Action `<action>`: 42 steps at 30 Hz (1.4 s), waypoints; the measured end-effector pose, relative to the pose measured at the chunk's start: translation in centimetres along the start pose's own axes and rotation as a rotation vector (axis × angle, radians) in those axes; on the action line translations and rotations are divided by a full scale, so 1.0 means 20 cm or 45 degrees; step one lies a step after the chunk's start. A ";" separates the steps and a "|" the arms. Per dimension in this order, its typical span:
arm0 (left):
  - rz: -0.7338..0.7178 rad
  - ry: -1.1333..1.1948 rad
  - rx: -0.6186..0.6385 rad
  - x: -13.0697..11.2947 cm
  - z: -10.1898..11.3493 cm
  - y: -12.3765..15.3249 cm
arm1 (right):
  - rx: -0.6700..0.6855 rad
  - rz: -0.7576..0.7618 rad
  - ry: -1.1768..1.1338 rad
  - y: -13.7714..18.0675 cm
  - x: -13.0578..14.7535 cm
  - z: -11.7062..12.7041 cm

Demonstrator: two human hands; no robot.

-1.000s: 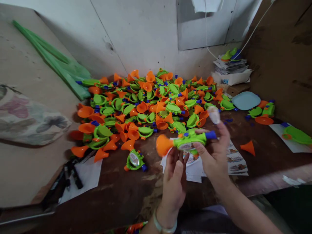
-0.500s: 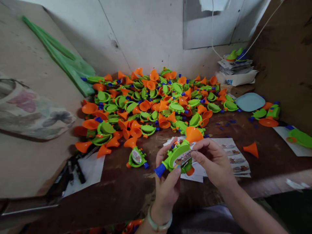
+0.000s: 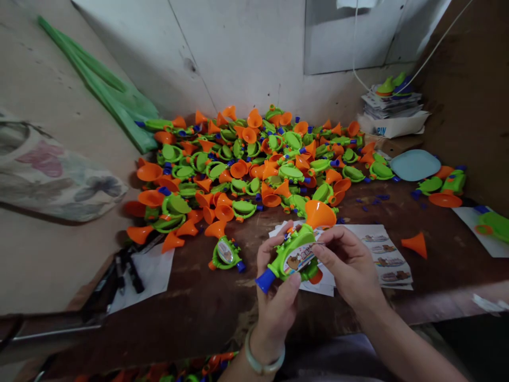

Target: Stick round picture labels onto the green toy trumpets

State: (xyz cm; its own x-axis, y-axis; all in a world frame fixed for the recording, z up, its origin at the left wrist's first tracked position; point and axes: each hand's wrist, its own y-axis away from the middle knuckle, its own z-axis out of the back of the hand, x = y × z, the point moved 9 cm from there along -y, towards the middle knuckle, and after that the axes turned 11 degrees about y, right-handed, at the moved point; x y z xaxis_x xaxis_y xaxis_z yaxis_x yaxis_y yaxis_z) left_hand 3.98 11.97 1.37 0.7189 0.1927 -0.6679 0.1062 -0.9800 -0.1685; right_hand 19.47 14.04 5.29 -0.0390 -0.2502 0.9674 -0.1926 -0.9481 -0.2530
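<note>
My left hand (image 3: 274,313), with a pale bangle at the wrist, is wrapped round a green toy trumpet (image 3: 288,252) that has an orange bell and a blue mouthpiece. An oval sticker (image 3: 299,259) with a bear picture lies over the trumpet's oval face. My right hand (image 3: 350,265) pinches the sticker's right end between thumb and fingertips. Sticker sheets (image 3: 384,254) lie on the table behind and under the right hand. To the left, another toy trumpet (image 3: 226,253) bears an oval sticker on its face.
A big heap of toy trumpets (image 3: 238,170) covers the back of the table (image 3: 191,313). At right are a loose orange bell (image 3: 415,245), a light blue plate (image 3: 415,165) and a stack of papers (image 3: 393,114). Pens (image 3: 133,273) lie on paper at left.
The sticker has come down onto the trumpet's oval face, where before it was tilted off it. My right fingers still hold its end. The whole view has shifted slightly.
</note>
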 end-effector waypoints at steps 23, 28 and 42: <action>-0.219 -0.190 -0.015 -0.05 0.03 0.06 | -0.152 0.558 0.681 0.08 0.18 -0.01; -0.176 -0.242 -0.030 -0.03 0.04 0.08 | -0.408 0.665 0.883 0.07 0.17 0.07; 0.198 -2.343 -0.020 -0.33 0.82 -0.15 | 0.400 0.030 1.616 -0.06 -0.54 0.08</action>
State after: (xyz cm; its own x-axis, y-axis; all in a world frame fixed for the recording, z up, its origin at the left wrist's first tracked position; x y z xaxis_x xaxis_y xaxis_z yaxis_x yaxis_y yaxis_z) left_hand -12.37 14.48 -5.63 -0.8442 -0.0944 -0.5276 0.1336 -0.9904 -0.0365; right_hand 21.71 17.50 -4.84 -0.9642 -0.0726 0.2551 0.0498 -0.9942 -0.0951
